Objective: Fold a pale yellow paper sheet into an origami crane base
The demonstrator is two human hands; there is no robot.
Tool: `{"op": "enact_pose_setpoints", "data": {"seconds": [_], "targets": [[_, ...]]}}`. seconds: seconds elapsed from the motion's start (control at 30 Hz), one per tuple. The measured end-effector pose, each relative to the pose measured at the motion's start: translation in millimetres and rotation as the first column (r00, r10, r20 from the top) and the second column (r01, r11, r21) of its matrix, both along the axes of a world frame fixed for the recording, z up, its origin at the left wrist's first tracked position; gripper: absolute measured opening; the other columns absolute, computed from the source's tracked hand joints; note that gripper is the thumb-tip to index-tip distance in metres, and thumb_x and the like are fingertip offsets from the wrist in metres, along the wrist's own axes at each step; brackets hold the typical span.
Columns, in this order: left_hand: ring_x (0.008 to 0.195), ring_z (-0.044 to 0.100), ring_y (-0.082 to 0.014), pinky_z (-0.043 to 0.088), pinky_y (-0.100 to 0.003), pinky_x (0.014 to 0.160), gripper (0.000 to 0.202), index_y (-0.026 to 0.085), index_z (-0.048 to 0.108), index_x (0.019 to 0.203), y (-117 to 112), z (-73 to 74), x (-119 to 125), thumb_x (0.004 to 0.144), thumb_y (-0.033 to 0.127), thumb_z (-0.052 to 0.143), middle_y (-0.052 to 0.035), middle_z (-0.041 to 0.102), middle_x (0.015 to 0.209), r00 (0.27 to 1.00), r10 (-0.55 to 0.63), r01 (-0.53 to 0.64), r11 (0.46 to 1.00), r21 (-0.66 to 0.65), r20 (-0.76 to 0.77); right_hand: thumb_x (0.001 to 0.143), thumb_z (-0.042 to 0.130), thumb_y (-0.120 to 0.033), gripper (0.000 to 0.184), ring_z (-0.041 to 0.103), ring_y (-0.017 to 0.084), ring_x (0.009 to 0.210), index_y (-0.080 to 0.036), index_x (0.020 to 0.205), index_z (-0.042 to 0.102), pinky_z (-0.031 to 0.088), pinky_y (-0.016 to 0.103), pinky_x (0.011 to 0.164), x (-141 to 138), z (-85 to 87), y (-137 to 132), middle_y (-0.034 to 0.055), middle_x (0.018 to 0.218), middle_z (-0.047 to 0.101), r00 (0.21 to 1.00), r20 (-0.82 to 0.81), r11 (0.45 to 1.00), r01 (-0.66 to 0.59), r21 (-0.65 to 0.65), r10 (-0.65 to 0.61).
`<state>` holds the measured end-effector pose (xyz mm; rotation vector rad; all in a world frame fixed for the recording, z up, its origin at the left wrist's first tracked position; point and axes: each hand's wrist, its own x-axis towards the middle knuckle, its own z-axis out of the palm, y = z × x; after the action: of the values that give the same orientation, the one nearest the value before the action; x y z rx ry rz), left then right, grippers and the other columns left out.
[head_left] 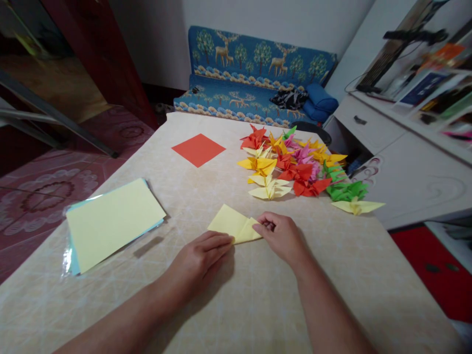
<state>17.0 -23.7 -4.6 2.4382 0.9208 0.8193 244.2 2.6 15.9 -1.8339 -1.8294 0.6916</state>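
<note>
A pale yellow sheet of origami paper (229, 221), partly folded, lies on the table in front of me. My left hand (206, 253) covers its lower left corner, fingers together and pressed on the paper. At the right corner, my right hand (280, 233) pinches a folded flap between thumb and fingertips, the other fingers curled in. Beyond the hands, to the right, sits a cluster of folded paper cranes (297, 172) in red, orange, yellow, pink and green. A flat red paper square (199, 149) rests farther back.
Left on the patterned tablecloth (177, 305) lies a stack of yellow and blue paper (116, 223) with clear plastic wrap. Behind the table stands a blue sofa (243, 93) with deer designs. A white cabinet (416, 167) is at the right, a metal-legged frame (55, 113) at the left.
</note>
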Motion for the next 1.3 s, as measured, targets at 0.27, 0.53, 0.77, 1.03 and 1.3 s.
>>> {"op": "enact_pose_setpoints", "data": {"seconds": [0.27,0.53,0.77,1.03,1.3], "targets": [[0.093,0.06,-0.0186,0.053,-0.032,0.08,0.027,0.017,0.066,0.105,2.4,1.5,-0.3,0.086,0.011,0.048,-0.0094,0.067,0.103,0.998,0.028,-0.025,0.998,-0.058,0.048,0.072,0.063,-0.031,0.009,0.054,0.012,0.058,-0.024,0.069,0.067,0.033,0.02,0.05,-6.3,0.6,-1.3,-0.0024,0.066,0.065,0.994,0.063,0.996,0.088,0.013,-0.089],[0.088,0.057,-0.0179,0.051,-0.031,0.074,0.026,0.02,0.064,0.107,0.0,4.2,3.0,0.088,0.016,0.047,-0.0092,0.064,0.1,0.998,0.047,-0.05,0.997,-0.052,-0.046,0.074,0.061,-0.029,0.009,0.055,0.012,0.061,-0.023,0.069,0.065,0.035,0.021,0.052,-6.8,-5.6,-1.4,-0.0016,0.071,0.065,0.998,0.045,0.995,0.046,0.088,-0.05],[0.089,0.055,-0.0182,0.05,-0.032,0.076,0.029,0.019,0.06,0.112,-0.9,1.0,3.4,0.088,0.013,0.047,-0.0084,0.062,0.101,0.997,0.059,-0.062,0.996,-0.058,-0.054,0.077,0.061,-0.029,0.011,0.055,0.011,0.062,-0.023,0.069,0.063,0.034,0.021,0.054,-11.9,-5.0,-3.5,-0.0029,0.072,0.064,0.993,0.09,0.99,0.059,0.128,-0.071],[0.089,0.055,-0.0205,0.051,-0.036,0.075,0.044,0.026,0.05,0.128,-2.1,3.1,5.3,0.086,0.015,0.048,-0.0094,0.058,0.107,0.977,0.029,-0.032,0.999,-0.011,-0.211,0.077,0.061,-0.03,0.011,0.055,0.012,0.064,-0.023,0.069,0.062,0.034,0.022,0.055,-11.9,-8.0,-2.2,-0.0029,0.072,0.064,0.99,0.089,0.984,0.098,0.151,-0.112],[0.092,0.052,-0.0202,0.051,-0.035,0.079,0.043,0.022,0.048,0.13,-2.8,1.0,6.4,0.087,0.015,0.047,-0.0089,0.056,0.109,0.973,0.043,-0.04,0.999,0.014,-0.225,0.079,0.06,-0.028,0.01,0.055,0.011,0.066,-0.023,0.071,0.062,0.034,0.022,0.056,-11.9,-6.7,-2.3,-0.0038,0.074,0.063,0.993,0.089,0.986,0.064,0.151,-0.078]]}}
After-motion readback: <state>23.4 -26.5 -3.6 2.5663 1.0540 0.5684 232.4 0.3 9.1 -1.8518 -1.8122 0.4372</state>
